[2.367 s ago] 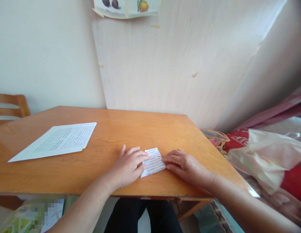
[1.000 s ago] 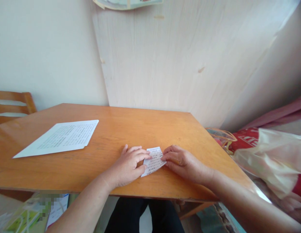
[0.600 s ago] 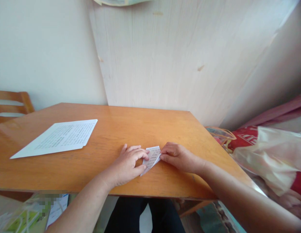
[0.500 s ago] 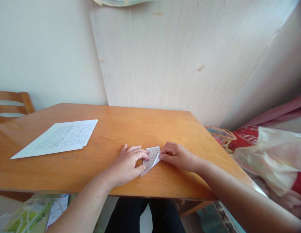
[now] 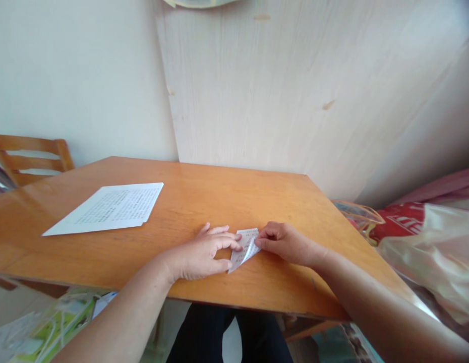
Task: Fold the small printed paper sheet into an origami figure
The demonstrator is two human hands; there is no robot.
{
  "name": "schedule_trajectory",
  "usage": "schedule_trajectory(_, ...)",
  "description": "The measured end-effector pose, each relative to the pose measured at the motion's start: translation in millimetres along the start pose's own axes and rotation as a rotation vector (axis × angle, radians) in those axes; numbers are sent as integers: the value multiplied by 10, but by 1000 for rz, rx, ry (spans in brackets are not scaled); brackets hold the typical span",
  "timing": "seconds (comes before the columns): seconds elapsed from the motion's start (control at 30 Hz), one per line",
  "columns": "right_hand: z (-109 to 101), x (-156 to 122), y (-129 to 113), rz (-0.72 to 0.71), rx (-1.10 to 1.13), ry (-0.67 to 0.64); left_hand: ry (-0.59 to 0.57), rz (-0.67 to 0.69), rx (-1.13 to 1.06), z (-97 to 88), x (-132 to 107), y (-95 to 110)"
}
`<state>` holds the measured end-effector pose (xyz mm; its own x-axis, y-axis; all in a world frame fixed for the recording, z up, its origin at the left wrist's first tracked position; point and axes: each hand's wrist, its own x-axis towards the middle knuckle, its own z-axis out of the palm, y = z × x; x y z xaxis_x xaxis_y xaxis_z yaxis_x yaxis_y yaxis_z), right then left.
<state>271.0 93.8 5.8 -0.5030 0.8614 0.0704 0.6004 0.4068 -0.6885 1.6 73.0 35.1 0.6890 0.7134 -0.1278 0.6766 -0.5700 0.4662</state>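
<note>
A small folded piece of printed paper (image 5: 243, 243) lies on the wooden table (image 5: 204, 196) near its front edge. My left hand (image 5: 206, 254) rests at its left side, fingers spread, with fingertips touching the paper's left edge. My right hand (image 5: 282, 241) pinches the paper's right edge between thumb and forefinger. That edge is lifted and curled over toward the left, and print shows on the part lying flat.
Printed sheets (image 5: 113, 206) lie on the table to the left. A wooden chair (image 5: 34, 154) stands beyond the table's left end. Bags (image 5: 427, 247) with red and cream fabric are heaped beyond the right edge. A wall panel (image 5: 249, 91) rises behind the table.
The view has shifted a little, so the scene sits further right. The edge in my right hand is curled up slightly more. My left hand still rests against the paper.
</note>
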Motion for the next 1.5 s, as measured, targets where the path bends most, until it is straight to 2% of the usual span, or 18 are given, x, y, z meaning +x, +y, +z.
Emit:
schedule_trajectory(0.3, -81, -73, -86, -34, 105, -68, 77, 62, 26, 116, 4, -122)
schedule_trajectory(0.5, -102, -92, -53, -26, 150, -90, 223, 32, -8, 243, 54, -88)
schedule_trajectory(0.57, -104, -94, -36, -9, 151, -85, 238, 16, -13, 269, 70, -94)
schedule_trajectory(0.9, -46, -70, -34, 41, 102, -66, 92, 65, 12, 130, 4, -144)
schedule_trajectory(1.17, 46, -36, -41, 74, 24, 3, 72, 89, 3, 127, -21, -159)
schedule_trajectory(1.5, 177, -62, -67, 97, -238, 145, 60, 98, -37, 119, -50, -162)
